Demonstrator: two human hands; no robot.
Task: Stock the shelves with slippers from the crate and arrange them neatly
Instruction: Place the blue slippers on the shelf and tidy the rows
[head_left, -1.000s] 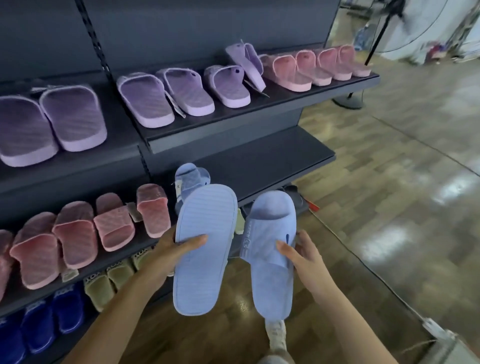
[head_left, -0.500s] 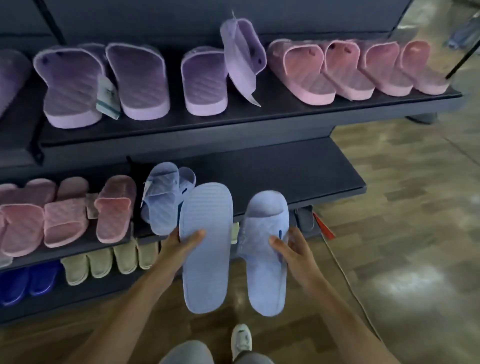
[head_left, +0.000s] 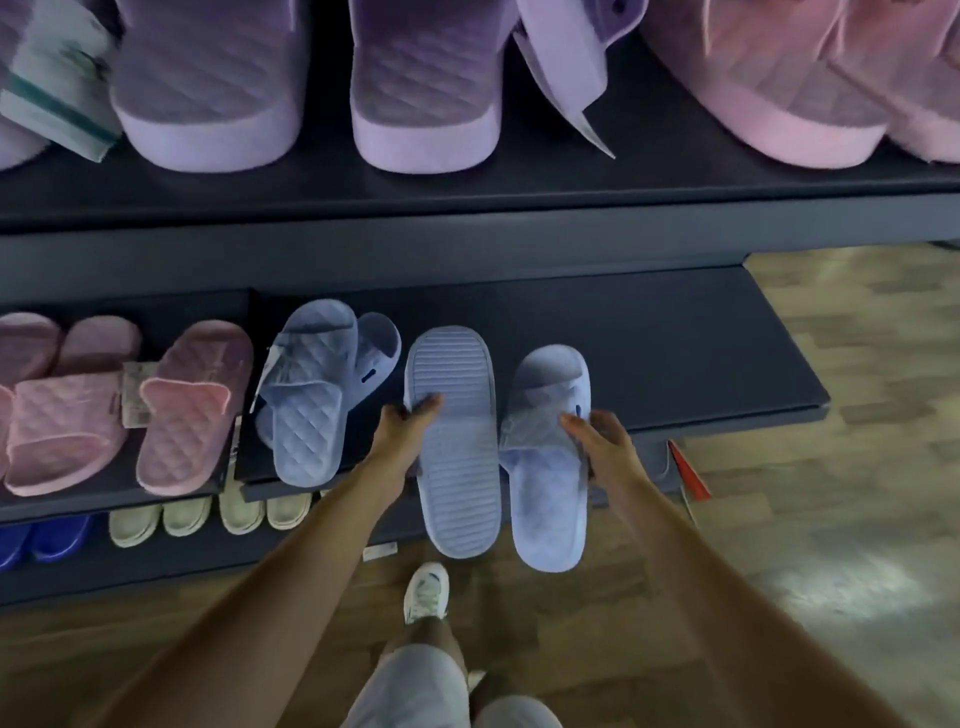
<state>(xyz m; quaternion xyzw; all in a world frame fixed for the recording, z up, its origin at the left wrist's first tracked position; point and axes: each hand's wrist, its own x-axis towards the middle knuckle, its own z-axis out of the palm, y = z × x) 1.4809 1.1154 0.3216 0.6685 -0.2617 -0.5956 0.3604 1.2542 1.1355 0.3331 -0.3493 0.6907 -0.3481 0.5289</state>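
My left hand (head_left: 404, 431) grips a light blue slipper (head_left: 454, 467) turned sole-up, its ribbed underside facing me. My right hand (head_left: 597, 439) holds its partner, a second light blue slipper (head_left: 548, 499), strap side up. Both hang over the front edge of the dark middle shelf (head_left: 675, 358), toes pointing inward. Just left of them another light blue pair (head_left: 317, 395) lies stacked on the same shelf. The crate is not in view.
Pink slippers (head_left: 192, 410) fill the middle shelf's left part. The top shelf (head_left: 467, 208) carries purple slippers (head_left: 208, 93) and pink ones (head_left: 779, 104). Beige slippers (head_left: 208, 514) and dark blue ones (head_left: 47, 535) sit on the bottom shelf. Wooden floor lies to the right.
I have come closer to the shelves and both hands have carried the blue pair forward, from in front of the shelf to over its front edge.
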